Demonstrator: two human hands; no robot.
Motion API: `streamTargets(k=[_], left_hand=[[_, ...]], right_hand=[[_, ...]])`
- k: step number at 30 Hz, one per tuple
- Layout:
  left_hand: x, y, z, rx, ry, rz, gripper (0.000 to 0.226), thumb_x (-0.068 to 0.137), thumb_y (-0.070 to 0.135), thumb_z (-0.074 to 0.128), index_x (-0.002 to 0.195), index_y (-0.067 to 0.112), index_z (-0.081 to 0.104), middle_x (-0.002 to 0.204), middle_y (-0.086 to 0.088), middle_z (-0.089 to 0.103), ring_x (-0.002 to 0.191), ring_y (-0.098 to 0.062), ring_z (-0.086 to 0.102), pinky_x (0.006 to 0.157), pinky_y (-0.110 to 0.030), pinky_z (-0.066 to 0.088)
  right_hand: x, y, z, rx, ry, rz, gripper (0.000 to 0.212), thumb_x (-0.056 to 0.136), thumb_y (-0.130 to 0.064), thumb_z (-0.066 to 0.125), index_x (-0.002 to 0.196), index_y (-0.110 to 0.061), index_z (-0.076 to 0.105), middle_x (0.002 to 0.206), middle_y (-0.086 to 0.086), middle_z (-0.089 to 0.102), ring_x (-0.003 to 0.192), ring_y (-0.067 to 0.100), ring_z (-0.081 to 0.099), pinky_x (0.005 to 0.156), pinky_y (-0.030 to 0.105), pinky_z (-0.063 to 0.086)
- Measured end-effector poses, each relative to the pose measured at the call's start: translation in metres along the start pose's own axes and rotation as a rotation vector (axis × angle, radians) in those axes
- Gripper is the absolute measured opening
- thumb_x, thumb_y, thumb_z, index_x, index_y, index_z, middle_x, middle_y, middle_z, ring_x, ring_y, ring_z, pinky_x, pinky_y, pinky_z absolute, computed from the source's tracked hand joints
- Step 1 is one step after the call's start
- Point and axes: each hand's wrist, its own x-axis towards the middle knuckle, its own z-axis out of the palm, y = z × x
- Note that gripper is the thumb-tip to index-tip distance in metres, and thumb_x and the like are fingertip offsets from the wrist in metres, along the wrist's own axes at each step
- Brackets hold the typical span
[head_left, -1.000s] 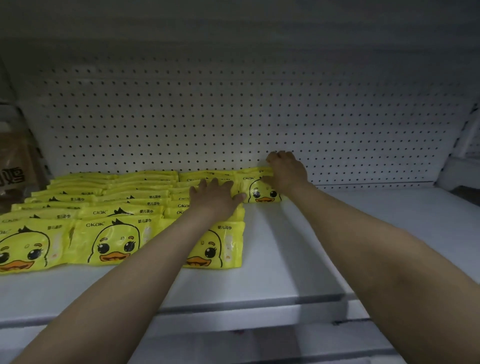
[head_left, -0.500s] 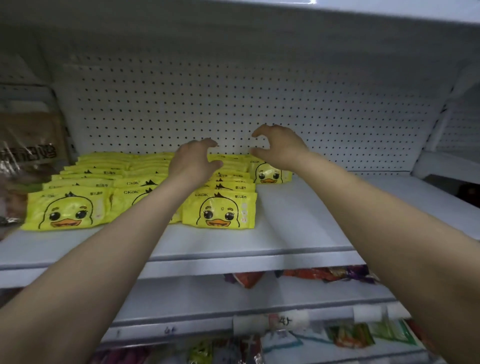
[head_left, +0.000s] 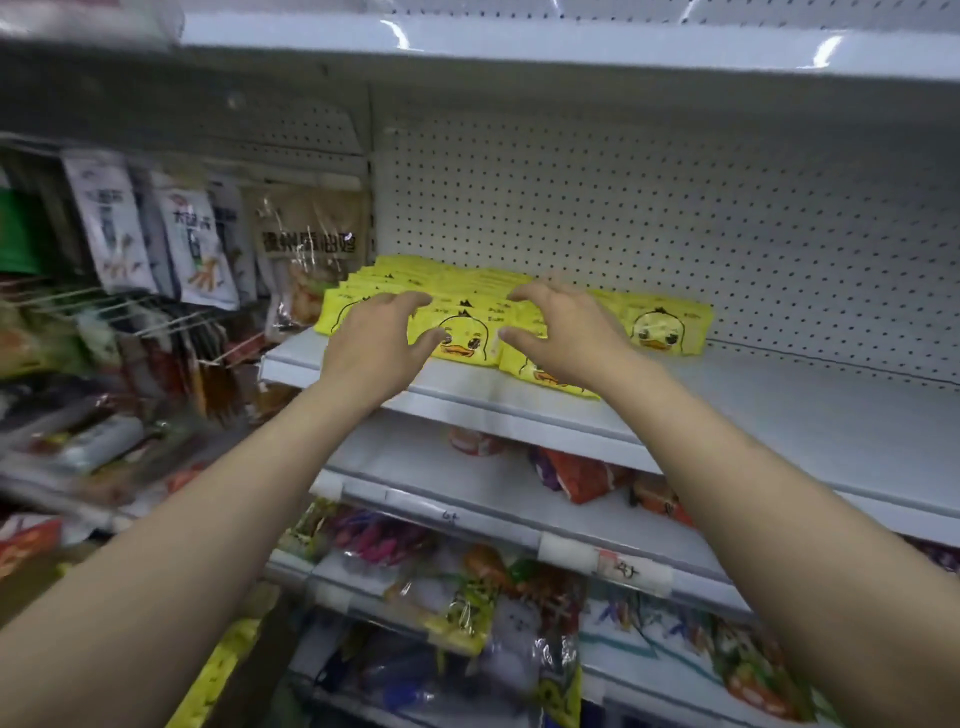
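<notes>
Both empty and half-curled, left hand (head_left: 376, 338) and right hand (head_left: 563, 332) could, grabbing hastily, sweep yellow duck-printed plastic packs (head_left: 462, 338) off the white metal shelf (head_left: 779, 415).

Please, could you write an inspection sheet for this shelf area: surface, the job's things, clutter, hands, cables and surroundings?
Surface: white shelf, with a pegboard panel behind it.
Job's things: yellow duck packs lying flat in overlapping rows at the shelf's left end.
Clutter: nothing seen.
Hands: left hand and right hand over the front packs, fingers spread and loosely curved, holding nothing; contact unclear.
Cables: nothing seen.
Surroundings: hanging snack bags to the left; snack packets on the lower shelves; price labels on a shelf edge.
</notes>
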Motion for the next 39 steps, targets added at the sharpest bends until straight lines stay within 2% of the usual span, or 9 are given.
streamTargets(k=[4,13,18,22,27,31,35,39], left_hand=[[-0.045,-0.038,-0.038,0.102,-0.007,-0.051,0.048,0.091,0.046,0.059,0.134,0.024,0.054,0.128,-0.01,0.06,0.116,-0.034,0.054,0.094,-0.044,0.047],[-0.107,-0.136,-0.096,0.258,0.002,-0.178,0.047,0.089,0.047,0.059,0.132,0.028,0.053,0.124,-0.006,0.061,0.111,-0.031,0.057,0.086,-0.045,0.053],[-0.111,-0.224,-0.11,0.316,-0.01,-0.237,0.05,0.089,0.051,0.056,0.133,0.027,0.052,0.127,-0.008,0.06,0.113,-0.032,0.055,0.089,-0.046,0.051],[-0.107,-0.308,-0.11,0.296,-0.045,-0.249,0.05,0.09,0.045,0.058,0.134,0.024,0.053,0.129,-0.01,0.059,0.116,-0.033,0.054,0.094,-0.043,0.049],[-0.1,-0.411,-0.093,0.251,-0.164,-0.258,0.046,0.09,0.044,0.059,0.132,0.025,0.054,0.126,-0.008,0.061,0.113,-0.032,0.056,0.09,-0.042,0.048],[-0.109,-0.48,-0.061,0.213,-0.322,-0.309,0.049,0.09,0.044,0.058,0.135,0.027,0.051,0.12,-0.01,0.062,0.11,-0.034,0.057,0.083,-0.042,0.05],[-0.14,-0.53,-0.018,0.091,-0.481,-0.356,0.045,0.087,0.038,0.064,0.128,0.019,0.058,0.114,-0.015,0.065,0.101,-0.038,0.062,0.082,-0.046,0.053],[-0.189,-0.566,0.026,-0.037,-0.596,-0.456,0.038,0.086,0.032,0.07,0.12,0.016,0.065,0.115,-0.014,0.067,0.107,-0.035,0.061,0.085,-0.041,0.051]], right_hand=[[-0.01,-0.05,0.022,0.092,-0.039,-0.098,0.05,0.091,-0.054,0.057,0.134,-0.03,0.052,0.138,0.001,0.053,0.13,0.024,0.045,0.099,0.038,0.043],[0.015,-0.173,0.075,0.169,-0.146,-0.259,0.053,0.092,-0.052,0.055,0.138,-0.027,0.048,0.142,0.003,0.048,0.133,0.025,0.04,0.102,0.038,0.039],[0.052,-0.252,0.125,0.207,-0.188,-0.315,0.052,0.092,-0.052,0.056,0.139,-0.028,0.048,0.141,0.002,0.05,0.131,0.024,0.043,0.1,0.037,0.04],[0.087,-0.316,0.181,0.209,-0.259,-0.283,0.052,0.092,-0.054,0.055,0.137,-0.029,0.047,0.14,-0.001,0.049,0.13,0.022,0.044,0.098,0.037,0.043],[0.119,-0.376,0.261,0.187,-0.412,-0.192,0.053,0.093,-0.055,0.054,0.139,-0.029,0.045,0.142,0.001,0.047,0.132,0.023,0.041,0.1,0.039,0.043],[0.123,-0.396,0.333,0.18,-0.561,-0.11,0.052,0.094,-0.05,0.054,0.139,-0.025,0.047,0.139,0.007,0.05,0.13,0.028,0.044,0.098,0.039,0.044],[0.096,-0.403,0.406,0.18,-0.743,-0.042,0.048,0.092,-0.044,0.06,0.133,-0.021,0.052,0.134,0.011,0.055,0.123,0.032,0.052,0.091,0.037,0.045],[0.051,-0.404,0.476,0.2,-0.928,0.019,0.055,0.091,-0.048,0.061,0.136,-0.017,0.051,0.133,0.012,0.057,0.12,0.032,0.055,0.089,0.036,0.048]])
